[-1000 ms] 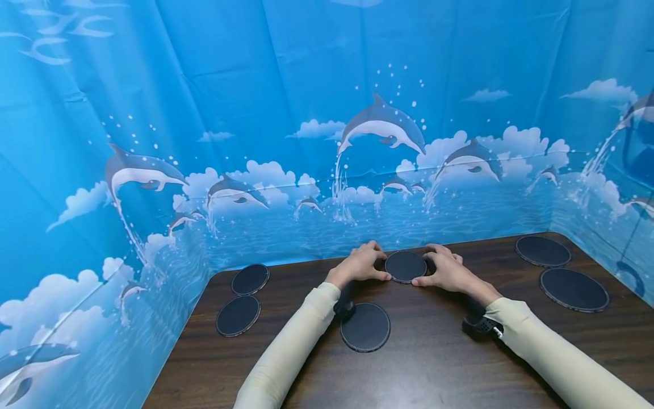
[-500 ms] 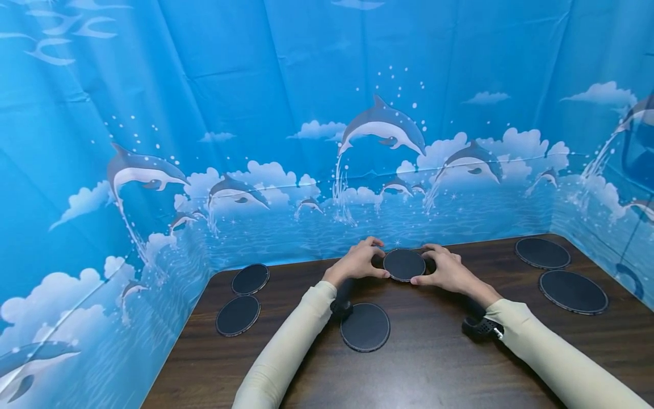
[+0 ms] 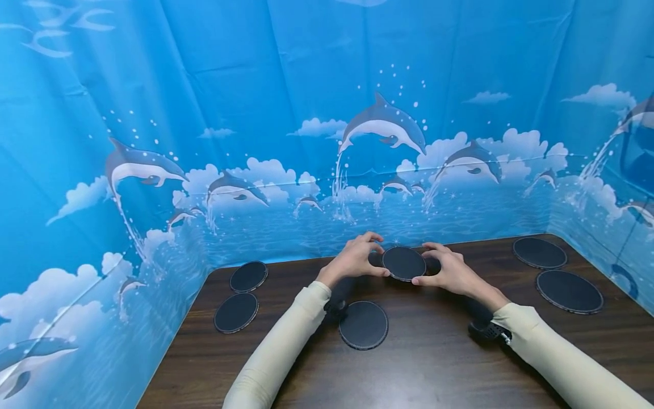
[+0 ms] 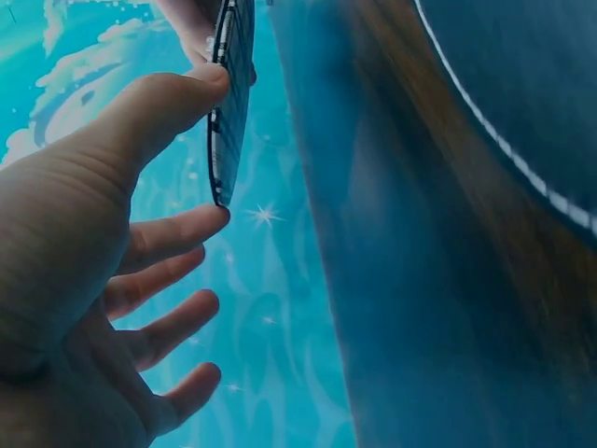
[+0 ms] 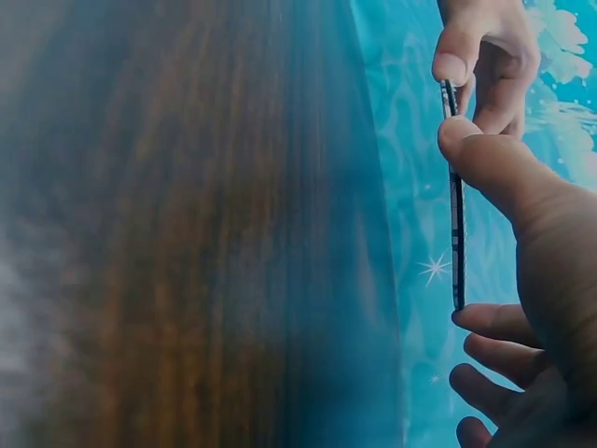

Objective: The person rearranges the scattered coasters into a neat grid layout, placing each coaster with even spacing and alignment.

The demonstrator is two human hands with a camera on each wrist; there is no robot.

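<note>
Left sleeve [image 3: 283, 341] and right sleeve [image 3: 567, 355] slightly farther apart than a second ago; held disc [image 3: 403, 263] nearly unmoved. Left hand [image 3: 354, 259] and right hand [image 3: 453, 273] both grasping it, thumbs and fingertips at opposite sides of the rim. Position: near far edge of brown surface [image 3: 424, 352], before dolphin curtain [image 3: 306, 79]; wrist views show it raised. Round, no long axis; broad black face upward, edge-on to both wrist views. Second disc [image 3: 363, 325] lies flat, nearer the person, apart.
</note>
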